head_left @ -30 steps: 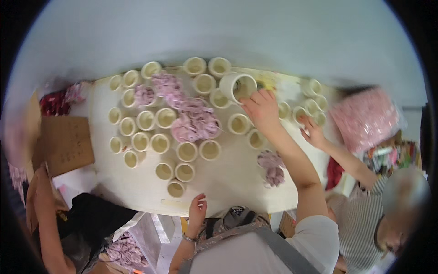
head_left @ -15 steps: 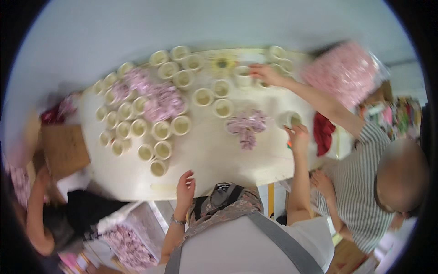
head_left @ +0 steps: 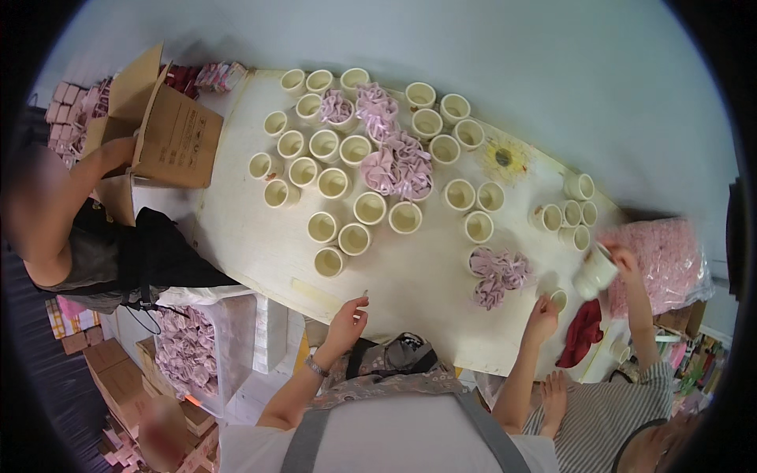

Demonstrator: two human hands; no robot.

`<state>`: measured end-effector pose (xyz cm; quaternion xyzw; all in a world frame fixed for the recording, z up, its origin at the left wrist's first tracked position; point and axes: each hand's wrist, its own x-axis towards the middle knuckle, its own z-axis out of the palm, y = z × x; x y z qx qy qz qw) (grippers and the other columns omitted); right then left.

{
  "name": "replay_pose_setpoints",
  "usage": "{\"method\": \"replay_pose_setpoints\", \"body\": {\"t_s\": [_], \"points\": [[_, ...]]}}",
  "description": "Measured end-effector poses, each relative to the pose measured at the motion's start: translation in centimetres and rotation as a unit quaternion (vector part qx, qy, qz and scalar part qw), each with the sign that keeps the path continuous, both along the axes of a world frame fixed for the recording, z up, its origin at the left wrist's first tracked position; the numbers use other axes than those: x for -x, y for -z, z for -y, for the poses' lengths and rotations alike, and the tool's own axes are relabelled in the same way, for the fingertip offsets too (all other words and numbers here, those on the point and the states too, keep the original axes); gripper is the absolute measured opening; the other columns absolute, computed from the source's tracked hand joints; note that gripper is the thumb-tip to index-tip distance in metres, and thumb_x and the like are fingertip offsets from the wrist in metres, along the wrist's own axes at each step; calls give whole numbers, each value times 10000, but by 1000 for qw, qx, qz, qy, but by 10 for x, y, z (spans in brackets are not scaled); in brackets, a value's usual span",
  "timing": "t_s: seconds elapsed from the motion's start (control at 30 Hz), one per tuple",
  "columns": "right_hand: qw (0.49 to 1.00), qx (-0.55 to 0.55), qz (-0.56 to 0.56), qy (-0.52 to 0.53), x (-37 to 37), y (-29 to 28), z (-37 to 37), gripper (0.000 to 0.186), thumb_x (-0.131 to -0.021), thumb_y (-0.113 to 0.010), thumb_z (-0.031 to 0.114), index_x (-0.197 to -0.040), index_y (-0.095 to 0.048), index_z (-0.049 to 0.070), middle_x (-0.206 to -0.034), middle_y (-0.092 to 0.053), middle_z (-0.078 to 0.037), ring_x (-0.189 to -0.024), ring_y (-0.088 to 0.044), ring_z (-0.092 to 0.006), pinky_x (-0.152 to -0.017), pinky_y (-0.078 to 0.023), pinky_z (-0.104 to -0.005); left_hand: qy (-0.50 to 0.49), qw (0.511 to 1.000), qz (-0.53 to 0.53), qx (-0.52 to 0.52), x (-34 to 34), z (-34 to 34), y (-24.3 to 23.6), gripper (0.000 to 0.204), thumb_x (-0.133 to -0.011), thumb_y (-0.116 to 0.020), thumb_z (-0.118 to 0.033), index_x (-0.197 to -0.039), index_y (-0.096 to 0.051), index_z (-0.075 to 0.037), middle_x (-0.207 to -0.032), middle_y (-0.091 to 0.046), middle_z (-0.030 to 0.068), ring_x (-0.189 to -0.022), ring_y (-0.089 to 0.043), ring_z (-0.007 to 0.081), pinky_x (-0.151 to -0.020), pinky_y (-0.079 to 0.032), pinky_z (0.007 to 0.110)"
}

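My left hand hovers at the table's front edge, fingers loosely curled, with a small pale sliver at the fingertips that I cannot make out. My right hand grips a cream cup at the table's right, beside a dark red cloth. Left of that cup lie pink ruffled fabric bundles. Several cream cups stand upright across the table, and a larger cluster of pink bundles lies among them.
A person in striped top holds another cup near a wrapped pink pack. Another person's arm reaches into a cardboard box at left. A tub of pink bundles and stacked cartons stand at lower left.
My view has turned. My right hand has lowered toward the front right with a cup. The co-worker's hand has lifted a cup near the right edge.
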<state>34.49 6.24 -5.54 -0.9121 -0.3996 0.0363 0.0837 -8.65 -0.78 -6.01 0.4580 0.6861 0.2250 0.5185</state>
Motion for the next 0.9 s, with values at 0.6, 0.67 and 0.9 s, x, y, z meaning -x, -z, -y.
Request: {"method": "replay_pose_setpoints", "body": {"t_s": [0.6,0.67,0.9], "points": [[845,-7,-380,-376,179,-13,-3,457,-805,-506,-53,-1239,-554,81,-1323,-490,-127,-869,-605,-213,-771,-499,-314,-256,958,-57,113,50,-12,78,593,-726,-790,-157,-1157,-431,39,-1157,-478,182,-888,-571,202,-744,-508,310],[853,14,-394,-343,169,-13,3,398,-823,-517,-11,-1205,-582,82,-1301,-518,-129,-958,-607,-252,-806,-494,-324,-316,938,-105,101,61,-28,70,661,-692,-811,-163,-1180,-414,42,-1174,-469,171,-1025,-518,244,-849,-469,350],[851,-15,-392,-348,149,-32,17,315,-861,-523,23,-1163,-604,60,-1246,-564,-121,-1042,-596,-264,-831,-488,-311,-214,954,-93,-188,75,-56,80,852,-648,-829,-133,-1317,-312,-28,-1218,-479,131,-1148,-479,252,-954,-431,359]]}}
